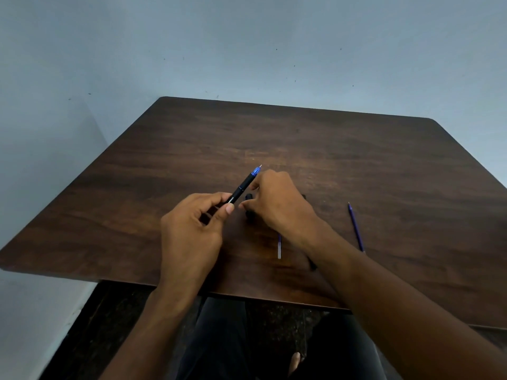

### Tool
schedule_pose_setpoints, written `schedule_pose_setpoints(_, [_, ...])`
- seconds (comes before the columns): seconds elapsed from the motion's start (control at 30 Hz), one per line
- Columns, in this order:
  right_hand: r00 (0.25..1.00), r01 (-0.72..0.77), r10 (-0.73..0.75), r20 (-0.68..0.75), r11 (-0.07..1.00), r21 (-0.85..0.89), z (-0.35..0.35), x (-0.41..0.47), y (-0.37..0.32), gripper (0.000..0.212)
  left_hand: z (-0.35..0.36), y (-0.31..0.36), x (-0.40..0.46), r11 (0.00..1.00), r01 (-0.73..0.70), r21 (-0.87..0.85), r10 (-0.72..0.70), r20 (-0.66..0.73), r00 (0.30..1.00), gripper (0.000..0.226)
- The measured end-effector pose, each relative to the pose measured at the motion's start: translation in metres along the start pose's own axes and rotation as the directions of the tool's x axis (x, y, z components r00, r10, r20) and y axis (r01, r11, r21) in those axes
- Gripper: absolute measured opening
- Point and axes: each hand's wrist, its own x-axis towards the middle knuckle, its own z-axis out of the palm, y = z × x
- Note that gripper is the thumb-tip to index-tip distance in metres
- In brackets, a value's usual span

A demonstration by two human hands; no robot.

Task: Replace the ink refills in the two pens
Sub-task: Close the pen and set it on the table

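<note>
Left hand (pixel 192 223) grips pen (pixel 242 187), tip up

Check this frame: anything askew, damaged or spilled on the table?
Nothing stands out. The left hand holds a black pen, blue tip up. The right hand reaches over dark pen parts on the table. Two loose refills lie flat: a blue refill at right, a mostly clear refill by the right wrist. No ink spill visible.

A black pen (pixel 242 187) with a translucent blue tip slants up and away, nib uppermost. A blue refill (pixel 356 227) lies flat at the right; another refill (pixel 279 246), its end clear, lies nearer the middle, partly hidden
</note>
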Motion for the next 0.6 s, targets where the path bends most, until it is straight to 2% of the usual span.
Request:
schedule_pose_setpoints(0.23, [0.999, -0.014, 0.015, 0.031, 0.998, -0.056, 0.011, 0.008, 0.002, 0.036, 0.002, -0.003, 0.001, 1.000, 0.018, -0.008, -0.018, 0.015, 1.000, 0.020])
schedule_pose_setpoints(0.33, [0.999, -0.036, 0.036, 0.011, 0.999, 0.025, 0.015, 0.010, 0.007, 0.029, 0.003, -0.004, 0.002, 1.000, 0.024, -0.019, -0.024, 0.016, 1.000, 0.020])
schedule_pose_setpoints(0.4, [0.998, -0.045, 0.052, -0.044, 0.990, 0.134, 0.014, 0.007, 0.014, 0.016, 0.003, -0.004, 0.003, 0.999, 0.026, -0.021, -0.026, 0.017, 1.000, 0.021])
schedule_pose_setpoints(0.47, [0.991, -0.048, 0.085, -0.106, 0.948, 0.315, 0.011, 0.001, 0.024, 0.009, 0.004, -0.004, 0.003, 1.000, 0.024, -0.019, -0.023, 0.021, 1.000, 0.022])
schedule_pose_setpoints(0.53, [0.984, -0.027, 0.113, -0.139, 0.859, 0.511, 0.005, -0.008, 0.033, 0.012, 0.005, -0.004, 0.003, 1.000, 0.021, -0.016, -0.020, 0.035, 0.999, 0.022])
schedule_pose_setpoints(0.6, [0.983, 0.008, 0.120, -0.138, 0.725, 0.688, -0.001, -0.016, 0.040, 0.013, 0.006, -0.005, 0.002, 1.000, 0.022, -0.019, -0.021, 0.044, 0.999, 0.022])
